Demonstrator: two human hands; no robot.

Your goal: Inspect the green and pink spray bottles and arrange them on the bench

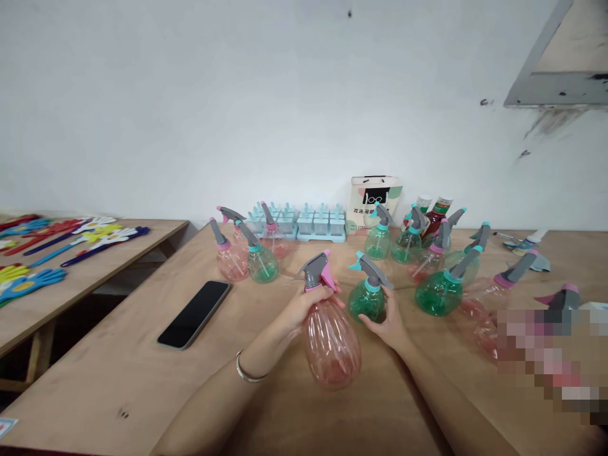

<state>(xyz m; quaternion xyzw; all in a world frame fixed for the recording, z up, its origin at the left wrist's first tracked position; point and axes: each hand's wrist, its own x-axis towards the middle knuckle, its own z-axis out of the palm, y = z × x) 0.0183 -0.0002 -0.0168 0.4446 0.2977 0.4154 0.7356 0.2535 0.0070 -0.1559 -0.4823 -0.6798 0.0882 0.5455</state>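
My left hand [311, 304] is wrapped round the neck of a pink spray bottle [332, 348]. That bottle has a grey head with a pink trigger, and its base tilts toward me. To the right, my right hand [390, 322] grips a green spray bottle [365, 304] by its side, thumb in front and fingers behind. Its head is grey with a turquoise nozzle. Past my left hand stand another green spray bottle [263, 265] and several pink ones, such as a pink bottle [232, 263]. More green and pink bottles, including a dark green bottle [437, 294], stand beyond my right hand.
A black phone [194, 315] lies on the wooden table [118, 367] at left. Light-blue popsicle moulds [321, 225] and a paper bag [363, 212] stand near the wall. Hand-shaped colourful items [102, 234] cover a second table. Pixelation hides the right corner.
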